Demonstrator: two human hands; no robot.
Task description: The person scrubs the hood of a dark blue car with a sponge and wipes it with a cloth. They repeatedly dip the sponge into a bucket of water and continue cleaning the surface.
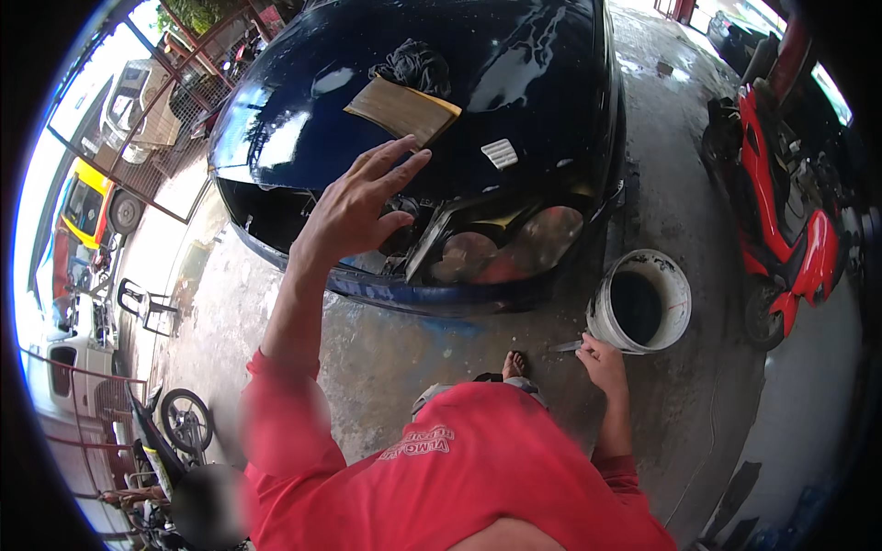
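Red shirt (478, 459) nearest, the left hand (354, 207) hangs, grip spread wide, beside the board (401, 106) lying toward the hood (551, 119)'s front edge, where a light, flat touch should serve best, and the right hand (604, 364) grips a thin tool (565, 347) by the bucket (602, 317).

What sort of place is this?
Probably a vehicle repair shop: a dark blue car with a dark cloth on it, a white bucket beside it, and a red motorcycle farther right.
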